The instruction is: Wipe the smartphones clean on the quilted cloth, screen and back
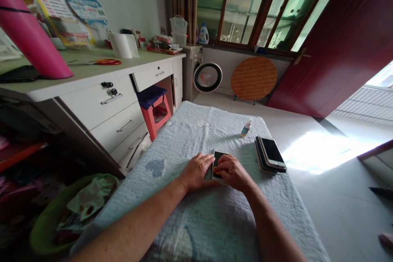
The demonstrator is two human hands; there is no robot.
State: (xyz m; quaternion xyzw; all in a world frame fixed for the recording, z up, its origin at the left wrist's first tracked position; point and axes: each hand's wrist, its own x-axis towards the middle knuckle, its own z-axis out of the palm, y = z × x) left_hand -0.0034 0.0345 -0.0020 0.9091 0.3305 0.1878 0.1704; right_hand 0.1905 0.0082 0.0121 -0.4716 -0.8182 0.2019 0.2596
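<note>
A white-framed smartphone (217,156) with a dark screen lies face up on the quilted cloth (184,139). My left hand (198,172) holds it at the left side and lower edge, fingers along the frame and thumb near the bottom. Over the screen, my right hand (231,172) has its fingers curled and pressed together. A small orange-brown patch shows beneath those fingertips; what it is I cannot make out. To the right sits a stack of several phones (272,153), the top one white-framed. Behind it stands a small spray bottle (246,128).
At the left is a white desk (107,94) holding a pink tumbler (33,37), red-handled scissors (104,62) and a paper roll (123,45). A pink stool (156,114) and green basket (39,225) stand below. Farther back are an open-doored washing machine (192,55) and round wooden tabletop (254,77).
</note>
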